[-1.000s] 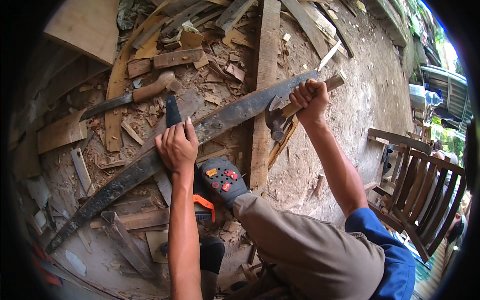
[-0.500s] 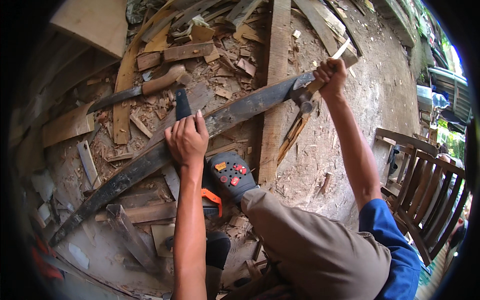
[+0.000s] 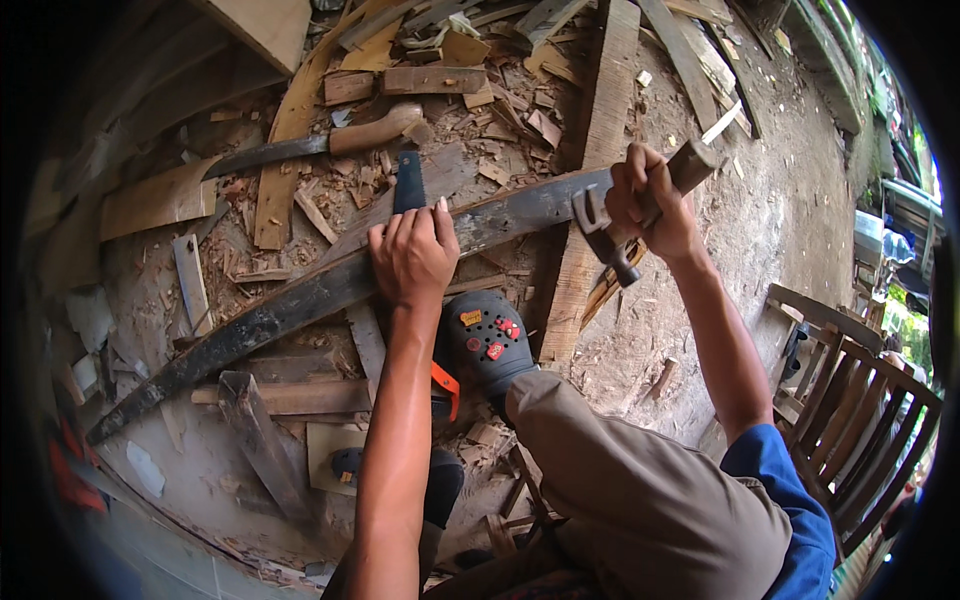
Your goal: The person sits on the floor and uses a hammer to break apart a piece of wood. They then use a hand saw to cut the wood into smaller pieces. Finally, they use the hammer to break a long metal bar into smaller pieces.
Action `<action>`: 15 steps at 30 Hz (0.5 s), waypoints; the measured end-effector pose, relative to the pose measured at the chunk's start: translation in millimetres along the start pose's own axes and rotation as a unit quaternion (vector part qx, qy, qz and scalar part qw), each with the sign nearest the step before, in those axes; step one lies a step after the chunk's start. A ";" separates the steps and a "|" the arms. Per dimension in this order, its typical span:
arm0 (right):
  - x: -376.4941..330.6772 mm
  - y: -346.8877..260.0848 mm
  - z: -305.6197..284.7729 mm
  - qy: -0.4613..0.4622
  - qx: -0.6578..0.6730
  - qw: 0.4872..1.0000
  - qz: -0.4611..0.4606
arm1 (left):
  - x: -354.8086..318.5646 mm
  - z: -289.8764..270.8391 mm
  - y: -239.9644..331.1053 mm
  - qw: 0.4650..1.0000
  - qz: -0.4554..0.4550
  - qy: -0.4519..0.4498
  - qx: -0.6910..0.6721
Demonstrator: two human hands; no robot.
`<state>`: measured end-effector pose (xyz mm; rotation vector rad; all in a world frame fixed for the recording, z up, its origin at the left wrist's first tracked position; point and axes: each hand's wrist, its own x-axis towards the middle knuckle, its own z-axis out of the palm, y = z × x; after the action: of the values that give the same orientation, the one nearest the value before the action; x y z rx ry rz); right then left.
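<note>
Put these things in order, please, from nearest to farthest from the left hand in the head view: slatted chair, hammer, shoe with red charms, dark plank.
1. Dark plank: directly under the left hand.
2. Shoe with red charms: below and right of it.
3. Hammer: farther right, in the right hand.
4. Slatted chair: at the far right.

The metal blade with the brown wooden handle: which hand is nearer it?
The left hand: it rests on the long dark plank, below the brown-handled blade in view. The right hand, holding a wooden-handled claw hammer, is farther right.
</note>
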<state>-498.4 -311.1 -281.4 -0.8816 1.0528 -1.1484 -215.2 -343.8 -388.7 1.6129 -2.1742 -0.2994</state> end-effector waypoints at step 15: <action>57.3 6.5 59.6 -0.153 -0.322 0.918 0.173 | 0.5 -30.1 -61.2 0.993 -0.022 0.027 -0.116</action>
<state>-435.0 -364.6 -281.5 -1.2748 1.2780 -0.3343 -149.1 -360.8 -386.8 1.5226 -1.9846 -0.4958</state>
